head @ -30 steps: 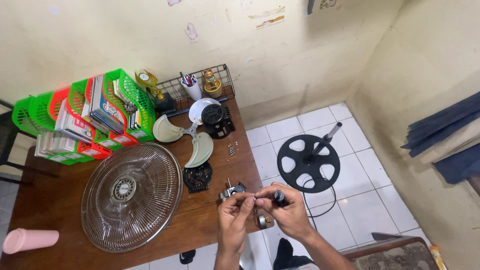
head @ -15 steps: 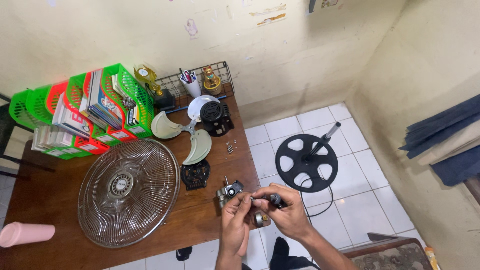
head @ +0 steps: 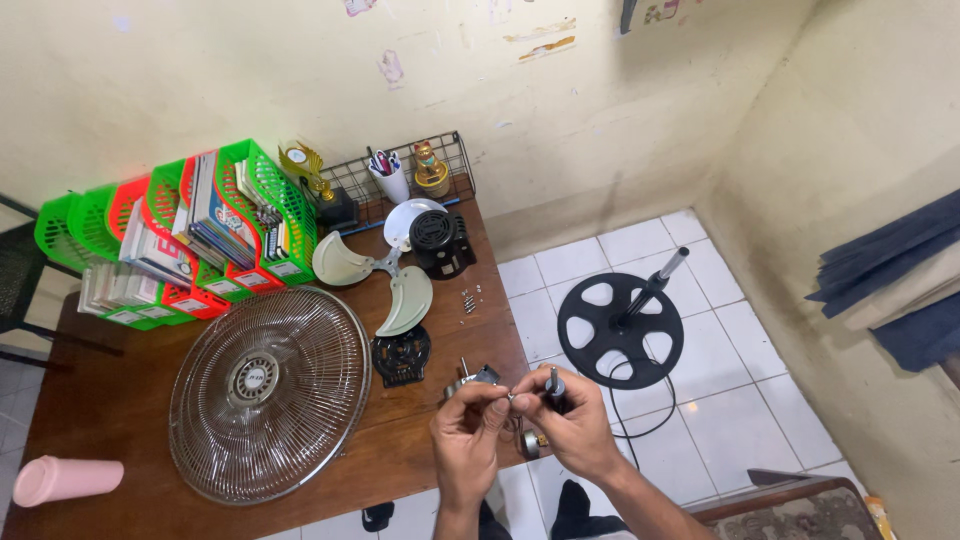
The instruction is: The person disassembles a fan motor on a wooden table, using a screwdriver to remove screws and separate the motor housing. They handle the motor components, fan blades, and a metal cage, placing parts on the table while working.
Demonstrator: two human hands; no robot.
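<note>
While both hands work off the tabletop's front edge, green and red file trays (head: pixel 190 225) at its back-left hold books; a white cup (head: pixel 393 183) holds pens.
Left hand (head: pixel 468 440) pinches a tiny part, too small to identify; right hand (head: pixel 575 430) grips a metal shaft (head: pixel 553 381), long axis upright, tip up.

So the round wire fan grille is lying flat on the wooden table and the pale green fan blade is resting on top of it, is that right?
Not quite. In the head view the pale green fan blade lies on the wooden table beside the round wire fan grille, not on top of it. The grille does lie flat on the table.
</note>
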